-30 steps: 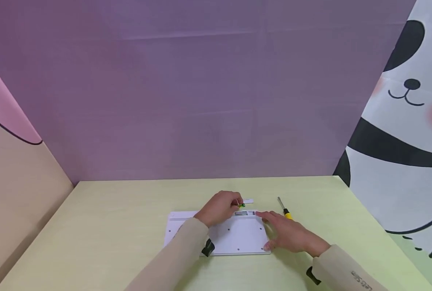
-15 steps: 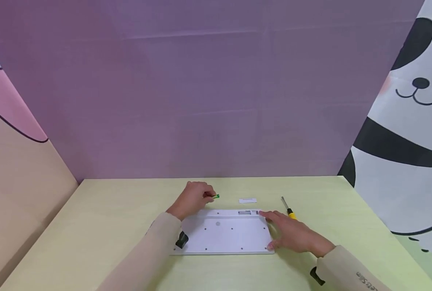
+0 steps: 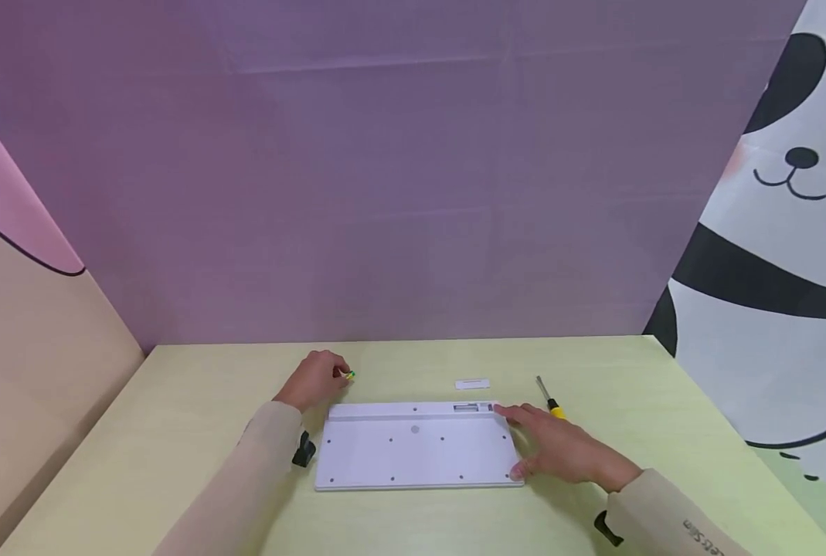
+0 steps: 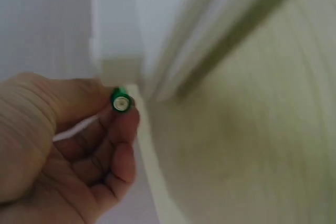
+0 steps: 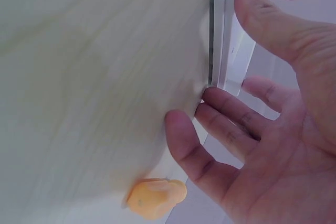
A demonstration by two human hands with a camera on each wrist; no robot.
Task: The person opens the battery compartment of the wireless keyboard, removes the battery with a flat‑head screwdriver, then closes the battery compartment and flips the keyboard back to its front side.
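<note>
On a pale yellow-green worktop [image 3: 176,432], the left hand [image 3: 313,378] pinches a small green battery [image 3: 351,375] between thumb and fingertips, just behind the left end of a white keyboard [image 3: 413,448] lying face down; a small white cover [image 3: 471,384] lies behind the keyboard; the right hand [image 3: 559,448], fingers spread flat, rests against the keyboard's right edge; a yellow-handled screwdriver [image 3: 547,398] lies just beyond it.
</note>
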